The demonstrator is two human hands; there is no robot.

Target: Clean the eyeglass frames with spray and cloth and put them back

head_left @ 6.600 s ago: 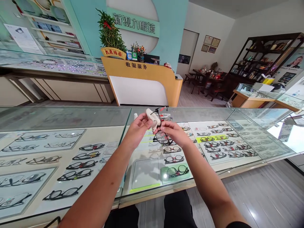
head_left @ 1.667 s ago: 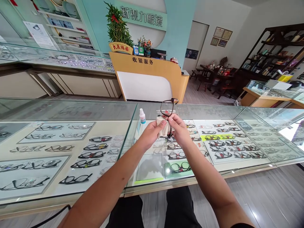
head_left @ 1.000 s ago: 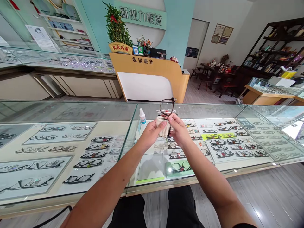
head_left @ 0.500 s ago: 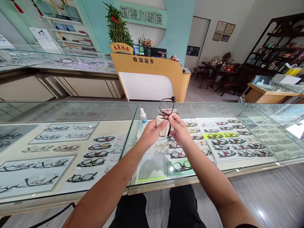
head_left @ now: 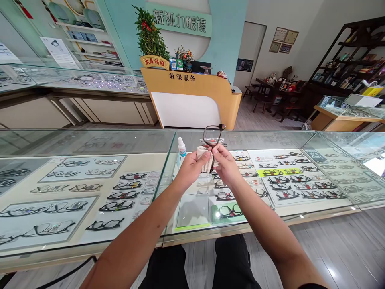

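Note:
A pair of dark-framed eyeglasses (head_left: 212, 135) is held up over the glass counter, one lens at the top and a temple arm hanging down between my hands. My left hand (head_left: 194, 162) is closed on a white cloth (head_left: 205, 160), which is bunched around the lower part of the glasses. With thumb and fingers, my right hand (head_left: 224, 157) pinches the frame near its middle. The lower lens is hidden by the cloth and fingers. Just left of my hands, a small white spray bottle (head_left: 182, 147) stands upright on the counter.
Beneath my hands the glass display counter (head_left: 173, 180) holds rows of eyeglasses on trays. Its front edge runs close to my legs. Across the aisle stands a wooden cashier desk (head_left: 192, 84) with a potted plant (head_left: 149, 36). A dark cable (head_left: 69, 273) hangs at lower left.
The eyeglasses have tilted and shifted very slightly, and the cloth has moved a little against them. Both hands keep their hold; the bottle stays put.

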